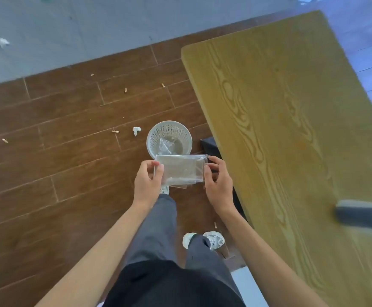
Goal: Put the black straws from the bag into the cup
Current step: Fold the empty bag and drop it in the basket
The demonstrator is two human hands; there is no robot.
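I hold a clear, flat plastic bag (180,170) in front of me, stretched between both hands. My left hand (147,180) pinches its left edge and my right hand (217,181) pinches its right edge. The bag looks see-through and I see no black straws inside it. It hangs just above the near rim of a white perforated wastebasket (169,138) on the floor. A grey cup-like object (362,214) lies blurred at the right edge, on the wooden table (291,120).
The wastebasket holds a crumpled clear wrapper. Scattered litter and a white scrap (136,130) lie on the brown wood floor. The table's edge runs close along my right arm. My legs and shoes (214,240) are below the hands.
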